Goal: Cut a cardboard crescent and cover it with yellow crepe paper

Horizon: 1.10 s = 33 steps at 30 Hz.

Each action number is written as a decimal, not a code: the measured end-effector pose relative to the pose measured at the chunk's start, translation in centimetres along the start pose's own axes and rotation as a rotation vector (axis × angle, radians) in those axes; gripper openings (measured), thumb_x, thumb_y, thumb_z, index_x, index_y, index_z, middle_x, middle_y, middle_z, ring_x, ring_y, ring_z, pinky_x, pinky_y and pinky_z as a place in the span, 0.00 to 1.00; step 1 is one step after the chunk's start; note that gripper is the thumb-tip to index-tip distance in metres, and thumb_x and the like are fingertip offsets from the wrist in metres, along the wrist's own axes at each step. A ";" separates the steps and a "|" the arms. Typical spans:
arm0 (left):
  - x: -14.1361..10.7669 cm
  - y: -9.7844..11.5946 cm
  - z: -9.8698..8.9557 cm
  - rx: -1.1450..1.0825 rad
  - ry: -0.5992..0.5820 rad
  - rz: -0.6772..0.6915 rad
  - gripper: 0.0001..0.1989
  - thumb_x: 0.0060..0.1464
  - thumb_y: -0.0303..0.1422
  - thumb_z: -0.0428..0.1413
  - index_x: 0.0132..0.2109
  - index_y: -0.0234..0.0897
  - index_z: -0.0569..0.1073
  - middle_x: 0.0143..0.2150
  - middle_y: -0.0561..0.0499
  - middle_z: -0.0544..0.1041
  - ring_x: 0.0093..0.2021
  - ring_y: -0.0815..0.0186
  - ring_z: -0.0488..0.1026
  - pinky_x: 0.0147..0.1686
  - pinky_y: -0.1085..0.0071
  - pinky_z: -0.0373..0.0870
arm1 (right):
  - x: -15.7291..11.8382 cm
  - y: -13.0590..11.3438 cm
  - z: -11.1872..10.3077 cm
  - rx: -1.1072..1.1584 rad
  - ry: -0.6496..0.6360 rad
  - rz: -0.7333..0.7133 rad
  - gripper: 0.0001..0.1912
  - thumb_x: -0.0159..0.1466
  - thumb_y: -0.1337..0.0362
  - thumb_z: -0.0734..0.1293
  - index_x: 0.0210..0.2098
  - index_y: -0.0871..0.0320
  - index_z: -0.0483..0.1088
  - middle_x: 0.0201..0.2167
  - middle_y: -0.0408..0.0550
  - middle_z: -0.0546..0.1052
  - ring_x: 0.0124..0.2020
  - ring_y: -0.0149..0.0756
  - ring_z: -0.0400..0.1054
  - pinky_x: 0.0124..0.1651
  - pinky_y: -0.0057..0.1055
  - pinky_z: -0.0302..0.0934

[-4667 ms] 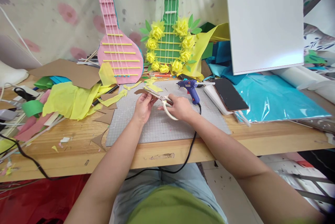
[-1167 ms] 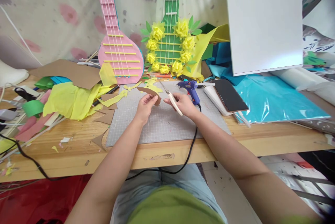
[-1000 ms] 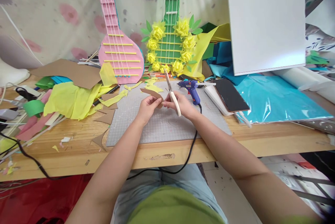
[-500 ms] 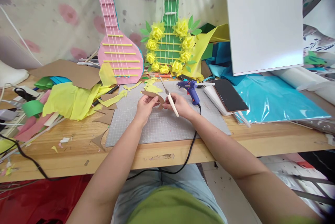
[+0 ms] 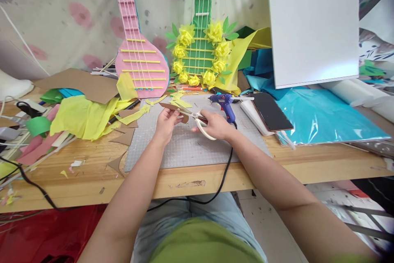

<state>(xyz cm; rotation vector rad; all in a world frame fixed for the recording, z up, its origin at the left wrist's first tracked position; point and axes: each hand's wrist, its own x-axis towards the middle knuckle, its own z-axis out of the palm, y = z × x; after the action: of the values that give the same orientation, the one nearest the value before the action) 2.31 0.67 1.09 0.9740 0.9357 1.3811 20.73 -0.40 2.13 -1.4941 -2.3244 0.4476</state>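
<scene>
My left hand (image 5: 165, 124) pinches a small piece of brown cardboard (image 5: 170, 108) above the grey cutting mat (image 5: 184, 152). White-handled scissors (image 5: 203, 126) are in my right hand (image 5: 217, 124), with fingers through the handles. The blades are spread and point left, over the cardboard and close to my left fingertips. Whether they touch the cardboard I cannot tell. A blue glue gun (image 5: 227, 106) lies just beyond my right hand, its black cord running off the table's front edge.
A pink paper guitar (image 5: 143, 64) and a green one (image 5: 200, 51) with yellow paper flowers stand behind the mat. Cardboard scraps (image 5: 124, 136) and yellow crepe paper (image 5: 83, 117) lie left. At right are a phone (image 5: 271, 111), blue wrapped sheets (image 5: 326, 115) and a white panel (image 5: 314, 29).
The scissors have swung left and their blades have spread, with my right fingers now in the handles. My left hand has shifted slightly left with the cardboard.
</scene>
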 end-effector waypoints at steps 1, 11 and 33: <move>0.0 0.0 0.1 -0.006 -0.003 -0.004 0.17 0.37 0.39 0.64 0.34 0.36 0.70 0.33 0.51 0.74 0.35 0.67 0.73 0.35 0.68 0.70 | 0.0 -0.1 0.1 -0.006 0.009 0.003 0.21 0.54 0.45 0.63 0.33 0.57 0.62 0.27 0.46 0.71 0.25 0.32 0.61 0.26 0.26 0.44; -0.1 -0.1 0.2 -0.082 -0.019 -0.060 0.16 0.36 0.38 0.64 0.32 0.36 0.69 0.33 0.52 0.74 0.35 0.68 0.72 0.32 0.72 0.69 | -0.2 -0.9 0.1 -0.006 0.065 0.042 0.21 0.53 0.44 0.62 0.32 0.57 0.63 0.26 0.46 0.73 0.26 0.34 0.63 0.27 0.27 0.44; -0.2 -0.1 0.2 -0.049 -0.029 -0.031 0.18 0.36 0.39 0.64 0.34 0.35 0.71 0.33 0.51 0.74 0.34 0.67 0.72 0.33 0.70 0.70 | 0.1 -0.6 -0.2 0.090 0.088 0.124 0.20 0.53 0.45 0.62 0.24 0.57 0.62 0.19 0.42 0.66 0.22 0.29 0.55 0.25 0.26 0.43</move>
<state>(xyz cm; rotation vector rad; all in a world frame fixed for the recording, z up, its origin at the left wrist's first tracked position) 2.49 0.47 1.05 0.9366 0.8877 1.3540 20.32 -0.55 2.62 -1.5878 -2.1243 0.5020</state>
